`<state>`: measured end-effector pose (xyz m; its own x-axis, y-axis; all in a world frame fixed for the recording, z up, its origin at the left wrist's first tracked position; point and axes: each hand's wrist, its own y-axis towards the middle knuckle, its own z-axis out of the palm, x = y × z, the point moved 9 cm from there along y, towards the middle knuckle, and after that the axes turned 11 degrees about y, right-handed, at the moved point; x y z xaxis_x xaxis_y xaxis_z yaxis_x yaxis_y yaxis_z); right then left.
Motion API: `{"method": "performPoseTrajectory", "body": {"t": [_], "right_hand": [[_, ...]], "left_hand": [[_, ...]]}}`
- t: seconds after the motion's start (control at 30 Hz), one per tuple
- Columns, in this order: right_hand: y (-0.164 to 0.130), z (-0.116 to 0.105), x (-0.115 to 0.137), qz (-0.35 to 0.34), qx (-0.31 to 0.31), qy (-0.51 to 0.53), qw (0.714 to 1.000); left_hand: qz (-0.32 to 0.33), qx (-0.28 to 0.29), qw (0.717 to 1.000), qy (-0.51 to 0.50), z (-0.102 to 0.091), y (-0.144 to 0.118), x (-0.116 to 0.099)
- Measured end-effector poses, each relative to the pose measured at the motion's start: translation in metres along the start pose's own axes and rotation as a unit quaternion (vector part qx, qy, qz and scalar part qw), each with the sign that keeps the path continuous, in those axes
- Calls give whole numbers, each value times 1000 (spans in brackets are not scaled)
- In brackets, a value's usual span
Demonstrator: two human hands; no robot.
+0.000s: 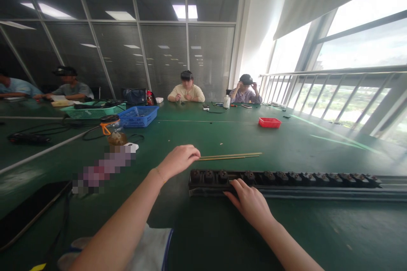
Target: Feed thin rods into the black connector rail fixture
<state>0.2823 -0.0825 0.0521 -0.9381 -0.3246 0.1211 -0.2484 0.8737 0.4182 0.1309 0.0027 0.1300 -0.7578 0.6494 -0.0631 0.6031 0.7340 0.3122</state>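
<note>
My left hand [180, 160] is closed, its fingertips pinching the near end of several thin brass-coloured strips [230, 156]. The strips point to the right, just above the green table or lying on it. Below them lies a long black rail [305, 192] with a row of black socket blocks [269, 176] set along it. A wider gap shows between the third and fourth blocks from the left. At that gap my right hand [249, 201] grips the rail's near side, fingers over the top edge and thumb in front.
A red basket [269, 123] stands beyond the rail. On the left are a blue basket [138, 117], a green basket [95, 111], a jar with an orange handle [114, 131] and a black phone-like slab [32, 209]. Several people sit across the green table [197, 135].
</note>
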Motion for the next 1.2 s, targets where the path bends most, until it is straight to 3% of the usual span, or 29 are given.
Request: {"method": "performPoseTrajectory", "body": {"t": [0.1, 0.3, 0.4, 0.73, 0.93, 1.07, 1.2], "right_hand": [[0, -1, 1, -7, -6, -1, 1000], [1, -2, 0, -3, -2, 1, 1000], [1, 0, 0, -1, 3, -1, 1000], [1, 2, -1, 6, 16, -2, 1000], [1, 3, -2, 1, 11, 15, 1000], [2, 2, -4, 2, 10, 23, 1000], [1, 1, -3, -3, 11, 24, 1000]], "left_hand": [[-53, -44, 997, 42, 4, -1, 31], [-75, 21, 996, 51, 67, -9, 63], [-92, 10, 994, 66, 81, -12, 70], [-128, -49, 983, 122, 84, -16, 84], [-152, -8, 976, 155, 94, -13, 90], [-170, -12, 971, 166, 92, -13, 91], [-243, -38, 955, 164, 83, -27, 99]]}}
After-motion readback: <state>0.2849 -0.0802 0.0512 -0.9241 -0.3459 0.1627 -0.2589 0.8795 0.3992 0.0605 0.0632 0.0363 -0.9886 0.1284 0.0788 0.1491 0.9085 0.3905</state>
